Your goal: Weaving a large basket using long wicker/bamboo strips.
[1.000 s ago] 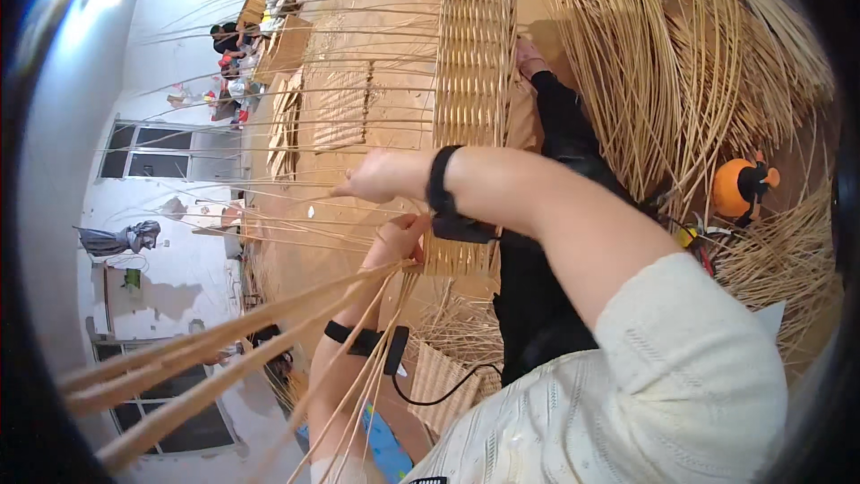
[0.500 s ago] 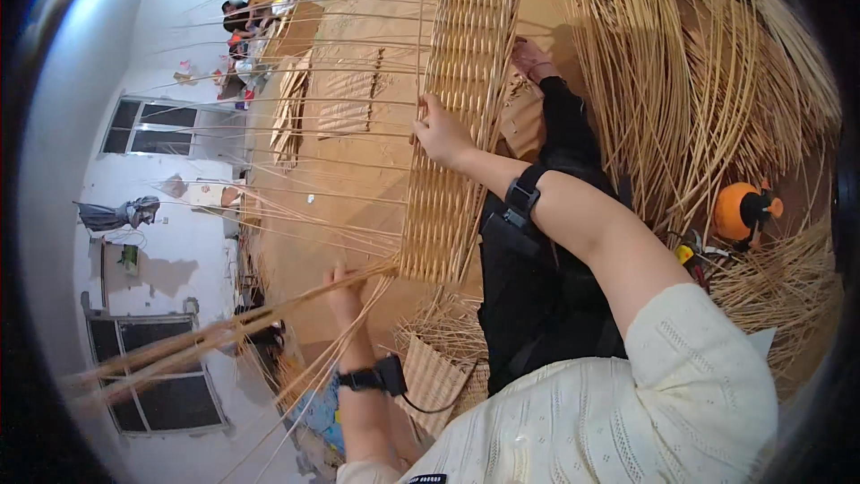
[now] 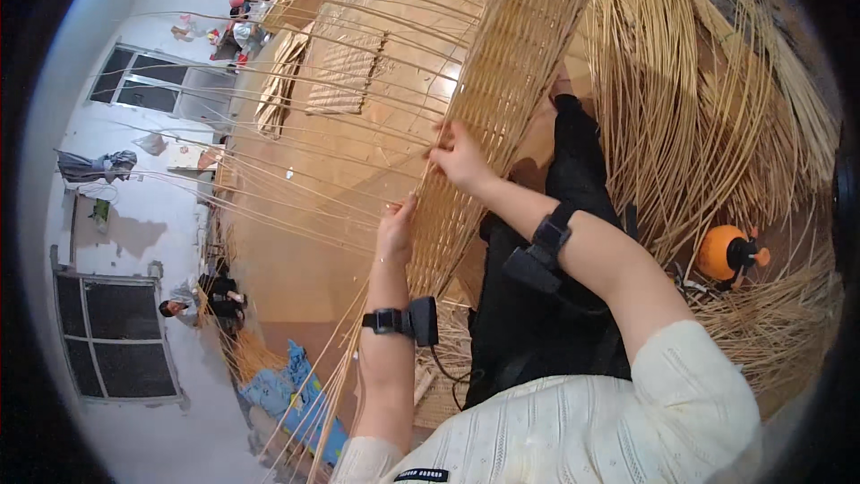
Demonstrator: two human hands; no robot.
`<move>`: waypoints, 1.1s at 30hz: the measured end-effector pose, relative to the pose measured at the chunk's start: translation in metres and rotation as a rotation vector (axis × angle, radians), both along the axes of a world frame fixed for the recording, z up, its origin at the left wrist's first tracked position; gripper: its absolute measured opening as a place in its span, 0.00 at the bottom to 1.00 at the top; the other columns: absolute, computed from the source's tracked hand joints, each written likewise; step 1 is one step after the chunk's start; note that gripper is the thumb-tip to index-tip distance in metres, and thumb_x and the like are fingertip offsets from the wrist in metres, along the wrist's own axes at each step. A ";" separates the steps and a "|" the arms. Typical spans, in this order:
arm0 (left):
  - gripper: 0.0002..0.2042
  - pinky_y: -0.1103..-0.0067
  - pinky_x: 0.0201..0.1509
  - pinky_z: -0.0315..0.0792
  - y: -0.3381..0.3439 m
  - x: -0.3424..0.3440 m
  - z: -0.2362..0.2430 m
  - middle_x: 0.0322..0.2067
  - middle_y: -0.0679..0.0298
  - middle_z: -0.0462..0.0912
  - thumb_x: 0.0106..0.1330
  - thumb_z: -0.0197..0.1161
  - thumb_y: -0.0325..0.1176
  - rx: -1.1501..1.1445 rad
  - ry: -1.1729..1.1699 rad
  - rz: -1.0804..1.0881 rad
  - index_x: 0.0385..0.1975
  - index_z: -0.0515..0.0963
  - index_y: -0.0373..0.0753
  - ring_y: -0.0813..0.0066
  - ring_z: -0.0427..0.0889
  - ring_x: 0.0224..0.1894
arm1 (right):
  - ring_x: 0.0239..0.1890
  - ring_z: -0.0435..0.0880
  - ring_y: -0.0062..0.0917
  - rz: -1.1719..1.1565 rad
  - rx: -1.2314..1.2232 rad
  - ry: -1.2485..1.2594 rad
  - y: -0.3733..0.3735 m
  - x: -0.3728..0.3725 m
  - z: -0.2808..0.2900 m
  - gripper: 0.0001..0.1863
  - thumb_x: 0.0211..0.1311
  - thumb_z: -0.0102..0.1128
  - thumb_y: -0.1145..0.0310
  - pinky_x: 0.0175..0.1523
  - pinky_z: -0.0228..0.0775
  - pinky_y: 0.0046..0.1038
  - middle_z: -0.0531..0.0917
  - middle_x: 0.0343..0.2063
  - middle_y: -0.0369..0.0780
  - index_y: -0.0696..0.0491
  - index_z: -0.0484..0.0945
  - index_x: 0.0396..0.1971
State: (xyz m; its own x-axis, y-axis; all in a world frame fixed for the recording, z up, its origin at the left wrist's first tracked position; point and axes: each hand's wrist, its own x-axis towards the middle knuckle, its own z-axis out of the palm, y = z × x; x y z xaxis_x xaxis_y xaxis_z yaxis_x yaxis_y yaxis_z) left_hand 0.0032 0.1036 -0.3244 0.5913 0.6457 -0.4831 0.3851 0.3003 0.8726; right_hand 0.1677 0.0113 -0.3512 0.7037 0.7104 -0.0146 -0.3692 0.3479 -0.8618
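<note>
A long panel of woven wicker [image 3: 515, 63] runs from the far edge down toward me, with thin unwoven rods [image 3: 358, 81] sticking out from its left side. My right hand [image 3: 461, 159] bends over the panel's left edge, its thumb and fingers pinched on a wicker strand. Just nearer to me, my left hand [image 3: 395, 231] is closed at the same edge, thumb and forefinger together on what looks like the same strand; the strand itself is hard to make out between them. Loose strands [image 3: 336, 376] trail past my left forearm.
A big heap of wicker rods [image 3: 663, 99] lies on the right, beside an orange spray bottle [image 3: 721, 253]. Flat woven pieces [image 3: 348, 72] rest on the floor beyond. Other people [image 3: 184, 306] sit by the left wall, near a blue cloth [image 3: 287, 390].
My left hand has moved up from the strand bundle at the panel's near end to the left edge. My right hand has shifted nearer to it. The panel is more tilted in view.
</note>
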 end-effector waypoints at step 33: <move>0.06 0.78 0.34 0.76 -0.032 0.131 0.016 0.29 0.66 0.78 0.68 0.61 0.33 0.000 -0.203 0.131 0.37 0.74 0.39 0.73 0.81 0.34 | 0.50 0.80 0.48 -0.039 -0.485 -1.660 0.076 0.106 0.088 0.33 0.61 0.52 0.67 0.53 0.74 0.40 0.74 0.56 0.52 0.38 0.60 0.69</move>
State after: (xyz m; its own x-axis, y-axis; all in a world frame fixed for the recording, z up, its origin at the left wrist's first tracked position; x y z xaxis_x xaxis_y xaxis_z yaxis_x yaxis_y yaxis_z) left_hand 0.1338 0.0712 -0.3082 0.5871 0.7236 -0.3629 0.1596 0.3360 0.9282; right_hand 0.2737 0.0876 -0.2628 0.2035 0.8444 0.4956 0.9513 -0.0508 -0.3040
